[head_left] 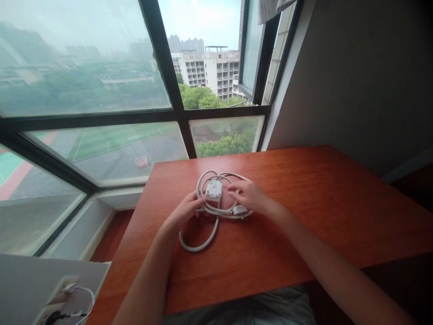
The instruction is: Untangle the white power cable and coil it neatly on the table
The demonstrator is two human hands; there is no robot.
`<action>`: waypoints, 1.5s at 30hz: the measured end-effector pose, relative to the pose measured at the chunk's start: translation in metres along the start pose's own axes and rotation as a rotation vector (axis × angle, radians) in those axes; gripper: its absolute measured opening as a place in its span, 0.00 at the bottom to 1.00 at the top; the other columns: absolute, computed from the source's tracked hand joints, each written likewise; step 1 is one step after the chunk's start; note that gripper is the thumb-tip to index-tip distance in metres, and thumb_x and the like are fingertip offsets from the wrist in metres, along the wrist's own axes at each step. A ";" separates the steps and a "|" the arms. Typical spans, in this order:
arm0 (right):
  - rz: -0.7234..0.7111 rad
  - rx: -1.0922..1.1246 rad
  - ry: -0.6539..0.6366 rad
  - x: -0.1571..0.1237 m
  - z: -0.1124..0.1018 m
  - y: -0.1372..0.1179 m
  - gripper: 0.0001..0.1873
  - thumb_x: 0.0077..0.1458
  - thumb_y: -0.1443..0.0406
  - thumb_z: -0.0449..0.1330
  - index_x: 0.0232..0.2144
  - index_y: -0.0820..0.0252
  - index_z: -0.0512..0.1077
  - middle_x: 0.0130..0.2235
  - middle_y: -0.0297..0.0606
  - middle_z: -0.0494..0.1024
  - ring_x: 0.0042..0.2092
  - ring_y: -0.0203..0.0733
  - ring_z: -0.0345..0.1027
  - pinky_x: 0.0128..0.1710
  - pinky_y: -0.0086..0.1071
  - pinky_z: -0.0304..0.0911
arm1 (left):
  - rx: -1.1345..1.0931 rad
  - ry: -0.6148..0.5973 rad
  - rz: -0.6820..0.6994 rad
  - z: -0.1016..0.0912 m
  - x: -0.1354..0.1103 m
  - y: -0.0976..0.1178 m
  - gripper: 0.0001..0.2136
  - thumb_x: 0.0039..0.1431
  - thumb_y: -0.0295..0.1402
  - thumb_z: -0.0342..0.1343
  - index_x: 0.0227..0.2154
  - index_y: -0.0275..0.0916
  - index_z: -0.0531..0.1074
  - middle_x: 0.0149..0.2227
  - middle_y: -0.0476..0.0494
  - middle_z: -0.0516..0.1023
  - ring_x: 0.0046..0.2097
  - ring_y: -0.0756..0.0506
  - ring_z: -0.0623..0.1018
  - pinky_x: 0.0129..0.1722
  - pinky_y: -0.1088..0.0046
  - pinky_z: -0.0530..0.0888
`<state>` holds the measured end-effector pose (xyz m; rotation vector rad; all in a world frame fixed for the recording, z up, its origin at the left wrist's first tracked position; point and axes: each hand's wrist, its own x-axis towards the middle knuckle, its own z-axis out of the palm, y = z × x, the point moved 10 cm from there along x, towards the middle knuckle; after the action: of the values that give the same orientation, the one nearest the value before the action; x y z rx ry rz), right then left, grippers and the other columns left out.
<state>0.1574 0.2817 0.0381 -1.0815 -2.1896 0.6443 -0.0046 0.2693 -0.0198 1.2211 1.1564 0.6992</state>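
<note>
A white extension cord lies loosely coiled on the reddish-brown table, its boxy socket block (214, 190) tilted up inside the loops. My left hand (186, 208) grips the coil and the block's left side, thumb on top and fingers partly hidden beneath. Over the right side of the coil is my right hand (252, 195), fingers bent and apart, with nothing visible between them. Just below that hand rests the white plug (240, 210). One loop of the cable (199, 249) curves out toward me.
The wooden table (331, 207) meets windows with a dark frame (182, 113) at the back. A grey wall (352, 81) rises at right. Wall sockets (62, 291) with plugged-in leads are at the lower left. My lap is at the table's near edge.
</note>
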 end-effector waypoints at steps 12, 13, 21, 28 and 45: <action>0.197 0.334 -0.436 0.091 0.041 0.064 0.06 0.49 0.68 0.59 0.29 0.62 0.77 0.32 0.37 0.80 0.35 0.39 0.71 0.38 0.30 0.65 | 0.015 0.020 0.108 -0.003 -0.001 0.008 0.13 0.51 0.32 0.56 0.41 0.36 0.71 0.33 0.44 0.77 0.29 0.50 0.73 0.22 0.81 0.62; 0.252 0.430 -0.434 0.090 0.042 0.065 0.07 0.50 0.67 0.58 0.28 0.63 0.76 0.31 0.38 0.79 0.34 0.38 0.71 0.38 0.29 0.66 | 0.024 0.028 0.118 -0.002 -0.001 0.009 0.11 0.50 0.31 0.56 0.38 0.36 0.71 0.32 0.46 0.76 0.28 0.51 0.72 0.22 0.81 0.62; 0.195 0.887 -0.340 0.078 0.027 0.010 0.15 0.54 0.58 0.60 0.38 0.65 0.73 0.32 0.39 0.78 0.34 0.38 0.73 0.36 0.31 0.69 | -0.048 -0.023 0.148 0.022 -0.006 0.020 0.21 0.54 0.40 0.58 0.48 0.37 0.69 0.31 0.46 0.75 0.28 0.50 0.71 0.25 0.78 0.65; 0.048 0.586 -0.490 0.074 0.007 -0.033 0.15 0.54 0.58 0.61 0.39 0.63 0.75 0.37 0.39 0.78 0.40 0.40 0.72 0.42 0.33 0.67 | 0.010 -0.083 0.215 0.025 -0.017 0.034 0.21 0.55 0.39 0.58 0.51 0.37 0.69 0.42 0.38 0.78 0.32 0.48 0.73 0.25 0.77 0.64; -0.012 -0.078 0.037 -0.033 0.015 -0.088 0.38 0.54 0.57 0.61 0.63 0.55 0.52 0.55 0.48 0.67 0.55 0.53 0.62 0.54 0.47 0.60 | -0.178 0.287 0.330 -0.018 -0.018 0.045 0.20 0.52 0.41 0.60 0.46 0.35 0.71 0.32 0.45 0.75 0.25 0.53 0.68 0.22 0.79 0.65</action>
<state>0.1169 0.2039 0.0747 -1.1103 -2.2040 0.5340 -0.0195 0.2709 0.0295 1.1973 1.1059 1.2326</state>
